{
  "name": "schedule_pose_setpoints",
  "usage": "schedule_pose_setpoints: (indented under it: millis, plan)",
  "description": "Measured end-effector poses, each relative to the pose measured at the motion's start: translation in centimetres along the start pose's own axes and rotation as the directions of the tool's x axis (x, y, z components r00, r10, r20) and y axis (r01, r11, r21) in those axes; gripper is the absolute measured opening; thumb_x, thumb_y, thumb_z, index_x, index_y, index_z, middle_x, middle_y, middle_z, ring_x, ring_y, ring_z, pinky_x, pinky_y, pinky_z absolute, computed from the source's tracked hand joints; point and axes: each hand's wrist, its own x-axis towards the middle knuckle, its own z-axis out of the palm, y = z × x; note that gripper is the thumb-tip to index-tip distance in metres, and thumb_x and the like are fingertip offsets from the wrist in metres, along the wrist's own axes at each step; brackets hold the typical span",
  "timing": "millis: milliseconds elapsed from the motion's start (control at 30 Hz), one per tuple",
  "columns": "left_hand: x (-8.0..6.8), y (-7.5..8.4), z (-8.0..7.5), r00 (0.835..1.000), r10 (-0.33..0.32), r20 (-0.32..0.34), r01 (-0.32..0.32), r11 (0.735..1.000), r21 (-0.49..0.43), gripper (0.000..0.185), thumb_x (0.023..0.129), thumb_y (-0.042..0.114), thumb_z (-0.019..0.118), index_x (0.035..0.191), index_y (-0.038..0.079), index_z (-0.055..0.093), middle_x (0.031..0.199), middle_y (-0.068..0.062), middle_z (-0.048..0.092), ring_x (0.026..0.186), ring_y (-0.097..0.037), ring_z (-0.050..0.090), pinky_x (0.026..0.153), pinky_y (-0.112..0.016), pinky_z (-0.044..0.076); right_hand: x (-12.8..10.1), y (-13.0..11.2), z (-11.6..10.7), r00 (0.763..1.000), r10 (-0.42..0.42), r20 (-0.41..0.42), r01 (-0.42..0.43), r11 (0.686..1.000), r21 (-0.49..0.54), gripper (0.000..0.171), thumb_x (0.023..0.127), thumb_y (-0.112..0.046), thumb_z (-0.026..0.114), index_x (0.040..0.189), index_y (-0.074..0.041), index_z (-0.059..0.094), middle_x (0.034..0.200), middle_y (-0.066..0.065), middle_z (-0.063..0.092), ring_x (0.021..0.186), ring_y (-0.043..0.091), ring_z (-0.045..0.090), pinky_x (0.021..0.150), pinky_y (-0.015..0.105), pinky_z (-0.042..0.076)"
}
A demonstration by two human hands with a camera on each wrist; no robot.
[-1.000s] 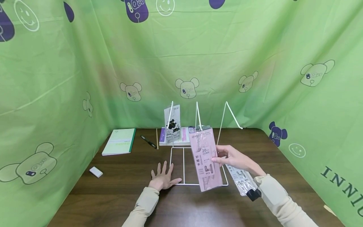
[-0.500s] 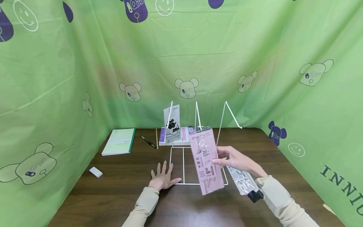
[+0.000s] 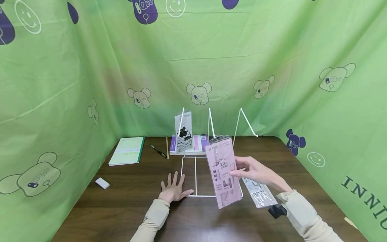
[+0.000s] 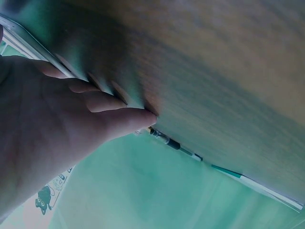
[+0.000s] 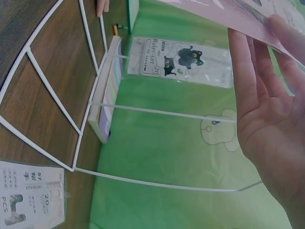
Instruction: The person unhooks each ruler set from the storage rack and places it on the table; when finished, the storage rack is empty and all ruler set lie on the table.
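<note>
Pink packet drifts rightward above the wire rack.
Right hand (image 3: 253,170) pinches pink packet (image 3: 224,170), now over the wire rack (image 3: 196,174) base's right side, tilted further; left hand (image 3: 173,189) stays flat, fingers spread, touching the rack's left corner.

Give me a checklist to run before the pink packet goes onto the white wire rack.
1. Hold on the pink packet: the right hand pinches its right edge, packet lifted off the table. Ok.
2. Rack steadied: the left hand lies flat on the table, thumb at the base of the white wire rack. Ok.
3. Free divider: the ruler set packet stands at the left upright; the middle and right uprights look bare. Ok.
4. Packet upright: it tilts, top leaning left. Not ok.
5. Second packet on the table beside the rack base, under the right forearm: whether the sleeve touches it, cannot tell.
</note>
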Motion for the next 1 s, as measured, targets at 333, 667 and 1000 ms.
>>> schedule_pose_setpoints:
  millis: [333, 667, 1000]
  plan:
    - [-0.2, 0.4, -0.6, 1.0, 0.012, -0.004, -0.012, 1.0, -0.007, 0.087, 0.086, 0.069, 0.049, 0.149, 0.011, 0.033, 0.155, -0.021, 0.021, 0.141, -0.047, 0.014, 0.102, -0.071, 0.014, -4.9, -1.8, -2.5, 0.99, -0.073, -0.121, 0.063, 0.995, -0.083, 0.034, 0.092, 0.008, 0.054, 0.125, -0.003, 0.057, 0.107, 0.01, 0.068, 0.092, 0.025, 0.066, 0.076, 0.038, 0.054]
    - [-0.4, 0.5, -1.0, 1.0, 0.0, 0.014, 0.001, 0.999, -0.035, 0.084, 0.088, 0.065, 0.05, 0.151, 0.013, 0.031, 0.156, -0.02, 0.018, 0.141, -0.046, 0.013, 0.103, -0.07, 0.014, -9.4, -2.6, -5.9, 0.937, -0.011, -0.35, -0.022, 0.996, -0.088, 0.041, 0.093, 0.012, 0.048, 0.131, -0.002, 0.053, 0.106, 0.005, 0.068, 0.091, 0.018, 0.066, 0.079, 0.029, 0.051]
    - [0.3, -0.1, 0.1, 1.0, -0.002, 0.004, 0.002, 1.0, -0.005, 0.087, 0.086, 0.068, 0.049, 0.15, 0.012, 0.033, 0.156, -0.019, 0.019, 0.141, -0.046, 0.013, 0.103, -0.07, 0.014, -10.8, 0.7, -9.3, 0.896, -0.056, -0.441, 0.166, 0.962, 0.215, 0.043, 0.095, 0.018, 0.036, 0.129, -0.004, 0.05, 0.111, 0.008, 0.069, 0.091, 0.018, 0.069, 0.076, 0.028, 0.053]
